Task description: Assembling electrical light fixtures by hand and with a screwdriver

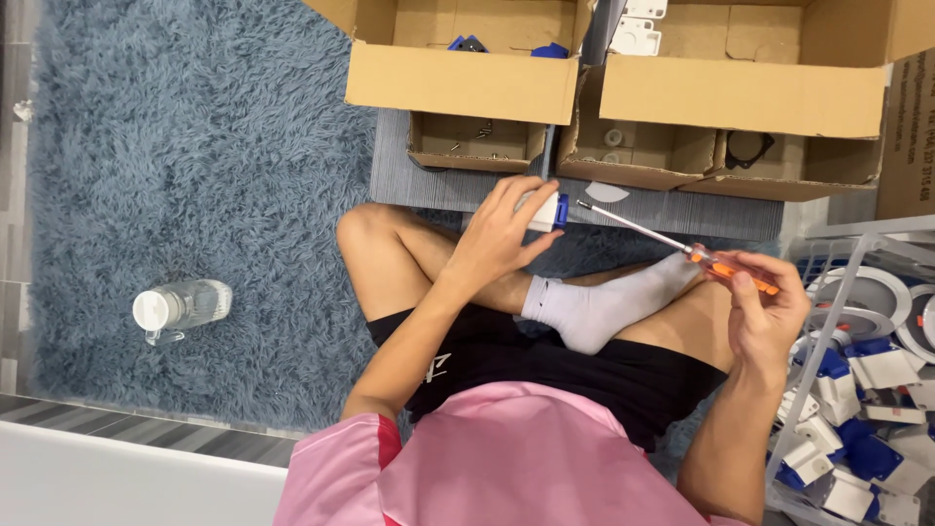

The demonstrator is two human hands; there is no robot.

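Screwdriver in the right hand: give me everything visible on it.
The screwdriver has a clear orange handle, plastic by its look, and a long thin silver metal shaft. The right hand grips the handle between fingers and thumb. It lies nearly level above the sock foot, with the tip pointing up-left toward the small white and blue part held in the left hand. The tip stops just short of that part, touching nothing.

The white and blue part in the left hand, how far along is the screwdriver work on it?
Done: cannot tell. In hand: the left hand grips the white and blue part, and the right hand holds the orange-handled screwdriver, tip just short of it. Left: many similar parts fill the wire basket.
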